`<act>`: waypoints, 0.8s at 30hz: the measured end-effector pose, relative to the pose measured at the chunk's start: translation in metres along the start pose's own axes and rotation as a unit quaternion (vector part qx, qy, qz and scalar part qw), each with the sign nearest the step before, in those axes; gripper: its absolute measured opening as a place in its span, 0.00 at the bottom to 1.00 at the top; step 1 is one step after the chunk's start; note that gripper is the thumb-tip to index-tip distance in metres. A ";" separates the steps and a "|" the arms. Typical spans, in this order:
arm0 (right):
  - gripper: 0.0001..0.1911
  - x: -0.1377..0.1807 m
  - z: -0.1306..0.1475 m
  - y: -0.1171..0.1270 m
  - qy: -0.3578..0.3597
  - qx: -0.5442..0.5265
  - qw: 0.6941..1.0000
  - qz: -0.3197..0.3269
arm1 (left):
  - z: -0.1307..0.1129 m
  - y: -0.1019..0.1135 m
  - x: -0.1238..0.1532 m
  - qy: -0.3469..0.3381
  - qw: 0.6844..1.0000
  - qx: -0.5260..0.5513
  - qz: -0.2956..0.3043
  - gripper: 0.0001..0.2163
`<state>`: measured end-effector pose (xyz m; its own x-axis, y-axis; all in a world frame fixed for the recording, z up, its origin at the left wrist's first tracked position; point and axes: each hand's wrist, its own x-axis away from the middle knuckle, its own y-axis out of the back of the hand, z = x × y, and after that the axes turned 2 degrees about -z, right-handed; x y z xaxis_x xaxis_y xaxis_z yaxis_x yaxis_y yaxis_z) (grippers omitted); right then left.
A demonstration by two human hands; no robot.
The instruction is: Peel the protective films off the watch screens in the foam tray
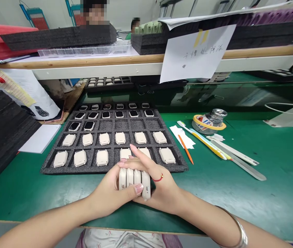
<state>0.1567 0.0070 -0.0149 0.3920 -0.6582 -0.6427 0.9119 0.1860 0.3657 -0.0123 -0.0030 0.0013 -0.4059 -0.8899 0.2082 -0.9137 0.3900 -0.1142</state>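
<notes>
Both my hands meet at the near edge of a dark foam tray (45, 168). Between them stands a row of several beige watch bodies (134, 179), pressed side by side. My left hand (110, 194) cups the row from the left, thumb across its front. My right hand (159, 187) wraps it from the right, fingers laid over the top. The tray's two nearest rows hold beige watch bodies (80, 158) face down. Farther rows hold watch bodies with dark screens (89, 125) facing up, and some cells are bare.
To the right on the green mat (265, 206) lie a toothbrush (200, 139), an orange stick (186, 149), flat metal tools (244, 167), a tape roll (208, 124) and a small metal-capped bottle (217, 115). Black foam stacks (1, 131) stand left. A shelf (97, 62) with a paper note (196, 51) crosses above; other people sit beyond.
</notes>
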 end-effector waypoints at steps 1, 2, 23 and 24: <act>0.50 0.000 0.000 0.000 0.002 0.003 1.000 -0.001 | 0.000 0.000 0.000 0.000 1.000 -0.002 0.000 0.21; 0.49 0.000 0.000 0.000 0.004 0.005 1.000 0.000 | 0.000 0.000 0.000 -0.001 1.000 -0.001 0.001 0.21; 0.49 -0.001 0.010 0.010 0.077 0.047 0.996 0.014 | -0.006 -0.002 0.000 -0.106 0.991 -0.075 -0.004 0.21; 0.46 -0.001 0.012 0.011 0.050 0.011 0.999 -0.002 | -0.005 -0.001 0.001 -0.122 0.989 -0.089 -0.002 0.21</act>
<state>0.1646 0.0011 -0.0019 0.3997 -0.5822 -0.7080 0.9110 0.1669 0.3771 -0.0116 -0.0033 0.0070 -0.4060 -0.9132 -0.0345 -0.9129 0.4034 0.0629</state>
